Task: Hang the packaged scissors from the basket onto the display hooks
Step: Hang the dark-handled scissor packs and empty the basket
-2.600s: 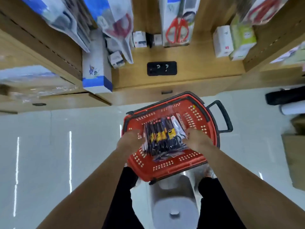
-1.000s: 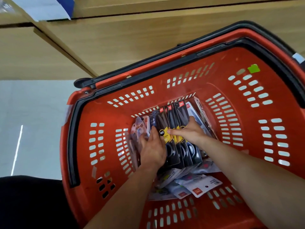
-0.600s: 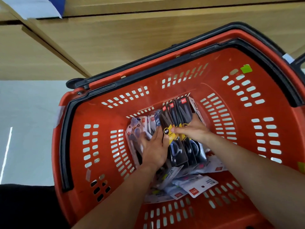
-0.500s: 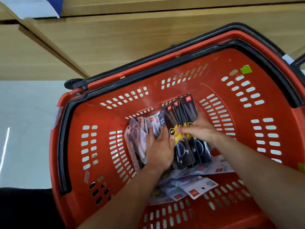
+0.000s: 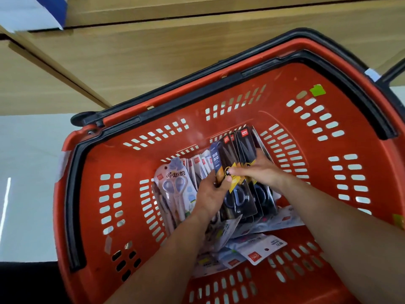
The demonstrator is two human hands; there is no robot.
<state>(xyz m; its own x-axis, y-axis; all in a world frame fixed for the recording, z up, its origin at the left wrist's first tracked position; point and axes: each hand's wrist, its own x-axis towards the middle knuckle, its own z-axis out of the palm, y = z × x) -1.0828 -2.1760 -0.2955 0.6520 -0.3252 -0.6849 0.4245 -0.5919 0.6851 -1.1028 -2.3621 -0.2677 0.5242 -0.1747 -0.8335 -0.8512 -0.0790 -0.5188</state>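
Deep in the red basket [image 5: 306, 119]: black scissor packs [image 5: 238, 172] standing on edge, pinched between left hand [image 5: 211, 195] and right hand [image 5: 260, 171]. Pale scissor packs [image 5: 175, 189] leaning just left, white packs [image 5: 258, 249] lying flat beneath.

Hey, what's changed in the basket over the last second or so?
The black scissor packs have tipped up more on end and shifted toward the basket's far wall, both hands moving with them. The right hand keeps its pinch on them; the left hand stays against their side. The pale packs and loose ones underneath haven't moved.
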